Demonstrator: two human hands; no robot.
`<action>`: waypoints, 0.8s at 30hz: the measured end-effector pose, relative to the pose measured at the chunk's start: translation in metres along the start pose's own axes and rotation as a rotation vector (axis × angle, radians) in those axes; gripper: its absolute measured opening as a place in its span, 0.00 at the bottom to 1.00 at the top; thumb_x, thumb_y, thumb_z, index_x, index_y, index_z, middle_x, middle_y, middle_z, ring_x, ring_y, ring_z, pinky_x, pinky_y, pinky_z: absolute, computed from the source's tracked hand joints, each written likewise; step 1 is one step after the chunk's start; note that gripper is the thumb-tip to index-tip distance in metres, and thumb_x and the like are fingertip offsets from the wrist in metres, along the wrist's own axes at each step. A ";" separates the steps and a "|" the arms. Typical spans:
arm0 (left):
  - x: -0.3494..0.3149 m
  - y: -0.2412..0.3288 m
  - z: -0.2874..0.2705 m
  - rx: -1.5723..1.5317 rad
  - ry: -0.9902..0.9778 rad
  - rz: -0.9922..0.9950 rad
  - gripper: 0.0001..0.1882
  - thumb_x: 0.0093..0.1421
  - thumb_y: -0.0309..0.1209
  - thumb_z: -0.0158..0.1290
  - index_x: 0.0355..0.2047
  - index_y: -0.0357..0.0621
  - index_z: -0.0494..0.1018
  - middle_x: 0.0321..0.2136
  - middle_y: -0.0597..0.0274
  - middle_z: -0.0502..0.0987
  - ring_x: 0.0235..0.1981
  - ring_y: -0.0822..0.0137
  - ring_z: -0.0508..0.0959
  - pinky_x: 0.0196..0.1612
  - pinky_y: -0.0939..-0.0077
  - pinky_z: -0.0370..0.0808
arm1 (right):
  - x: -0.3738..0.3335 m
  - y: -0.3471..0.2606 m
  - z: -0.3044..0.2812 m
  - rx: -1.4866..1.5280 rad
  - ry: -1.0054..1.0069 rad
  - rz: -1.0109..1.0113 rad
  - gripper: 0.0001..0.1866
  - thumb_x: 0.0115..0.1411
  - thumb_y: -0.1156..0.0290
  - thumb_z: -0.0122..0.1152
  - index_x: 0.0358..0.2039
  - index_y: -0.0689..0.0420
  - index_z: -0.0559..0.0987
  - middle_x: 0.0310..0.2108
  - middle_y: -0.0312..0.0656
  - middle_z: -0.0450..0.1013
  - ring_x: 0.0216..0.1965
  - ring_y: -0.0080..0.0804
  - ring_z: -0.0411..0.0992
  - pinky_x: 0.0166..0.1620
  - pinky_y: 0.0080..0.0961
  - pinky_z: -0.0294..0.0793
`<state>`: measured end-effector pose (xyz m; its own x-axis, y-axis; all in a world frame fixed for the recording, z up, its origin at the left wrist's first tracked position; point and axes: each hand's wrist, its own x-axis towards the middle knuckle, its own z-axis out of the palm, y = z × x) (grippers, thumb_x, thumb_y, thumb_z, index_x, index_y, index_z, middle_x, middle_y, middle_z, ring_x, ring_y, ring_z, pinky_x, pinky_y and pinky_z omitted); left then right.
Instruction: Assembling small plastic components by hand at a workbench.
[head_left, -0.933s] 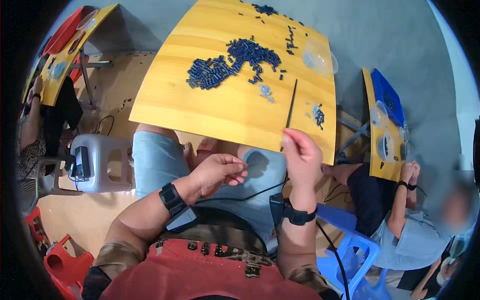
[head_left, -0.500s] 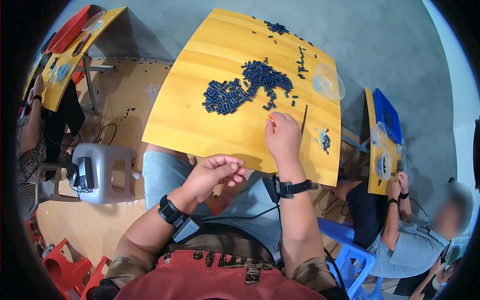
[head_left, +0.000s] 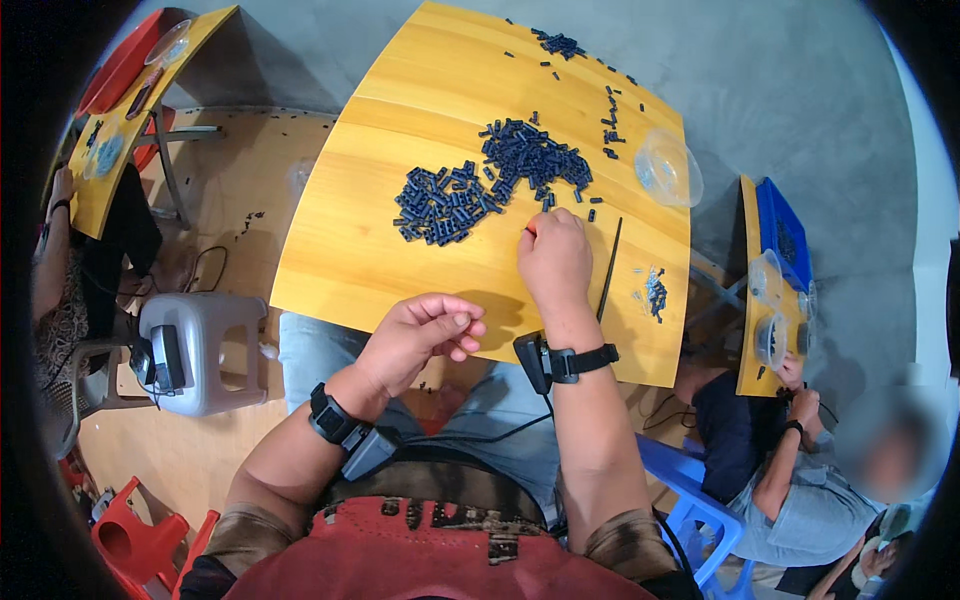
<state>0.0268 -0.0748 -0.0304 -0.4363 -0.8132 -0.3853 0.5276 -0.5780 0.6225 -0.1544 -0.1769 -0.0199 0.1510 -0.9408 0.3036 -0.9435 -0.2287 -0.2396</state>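
Observation:
My left hand [head_left: 425, 335] hovers over the near edge of the yellow table [head_left: 370, 240], thumb pressed to its curled fingers. Whatever it pinches, if anything, is too small to make out. Farther right, my right hand [head_left: 555, 255] reaches over the tabletop with its fingers bunched and pointing away from me; its fingertips are partly hidden. Just beyond them lies a large pile of small black cylindrical parts [head_left: 535, 155], with a second heap of black parts [head_left: 440, 205] joining it on the left. A thin dark rod [head_left: 609, 268] lies right of my right hand.
A small cluster of silvery and black pieces [head_left: 655, 290] lies near the table's right edge. Behind it stands a clear plastic bowl [head_left: 670, 170]. More black parts [head_left: 560, 44] are at the far end. A grey stool [head_left: 205, 345] stands left; a co-worker [head_left: 800, 490] sits right.
My right hand has moved slightly left, its fingers now bunched close below the large pile. My left hand has stayed nearly in place. The view has shifted a little.

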 end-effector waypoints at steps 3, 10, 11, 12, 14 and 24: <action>-0.002 -0.008 -0.001 0.025 0.021 0.021 0.09 0.62 0.27 0.47 0.41 0.40 0.72 0.32 0.62 0.77 0.29 0.73 0.77 0.28 0.84 0.73 | -0.015 -0.011 -0.018 0.117 0.046 -0.016 0.04 0.47 0.76 0.60 0.24 0.62 0.75 0.26 0.45 0.70 0.33 0.40 0.70 0.36 0.32 0.71; -0.014 -0.014 0.009 -0.004 0.012 0.115 0.09 0.61 0.26 0.49 0.42 0.42 0.71 0.31 0.65 0.76 0.29 0.75 0.76 0.28 0.85 0.72 | -0.083 -0.029 -0.031 1.189 -0.159 0.411 0.06 0.52 0.76 0.63 0.31 0.63 0.76 0.25 0.32 0.72 0.26 0.17 0.69 0.30 0.13 0.68; -0.016 -0.017 0.012 0.023 -0.012 0.131 0.09 0.61 0.26 0.49 0.42 0.43 0.71 0.31 0.65 0.75 0.29 0.75 0.75 0.28 0.85 0.72 | -0.093 -0.033 -0.034 1.248 -0.151 0.432 0.05 0.54 0.76 0.61 0.31 0.62 0.76 0.26 0.31 0.72 0.27 0.15 0.68 0.30 0.13 0.68; -0.018 -0.019 0.014 0.051 -0.033 0.148 0.09 0.60 0.26 0.50 0.42 0.43 0.71 0.30 0.66 0.75 0.29 0.76 0.75 0.27 0.85 0.72 | -0.101 -0.037 -0.035 1.311 -0.144 0.451 0.05 0.55 0.77 0.60 0.32 0.61 0.76 0.27 0.30 0.71 0.27 0.13 0.67 0.30 0.12 0.67; -0.024 -0.023 0.016 0.058 -0.037 0.140 0.10 0.60 0.26 0.50 0.42 0.41 0.71 0.31 0.64 0.75 0.30 0.75 0.75 0.32 0.83 0.72 | -0.112 -0.041 -0.040 1.388 -0.127 0.488 0.06 0.55 0.77 0.60 0.34 0.61 0.75 0.27 0.31 0.72 0.27 0.14 0.68 0.31 0.12 0.68; -0.052 -0.041 0.041 0.171 -0.029 0.213 0.12 0.61 0.29 0.50 0.44 0.40 0.70 0.31 0.68 0.74 0.31 0.77 0.74 0.35 0.85 0.70 | -0.146 -0.040 -0.064 1.570 -0.109 0.391 0.07 0.57 0.77 0.56 0.37 0.61 0.72 0.28 0.36 0.72 0.29 0.18 0.69 0.33 0.13 0.69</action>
<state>-0.0018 -0.0057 -0.0081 -0.3508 -0.9114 -0.2152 0.4796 -0.3722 0.7946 -0.1574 -0.0147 0.0041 0.0709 -0.9964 -0.0458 0.2772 0.0638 -0.9587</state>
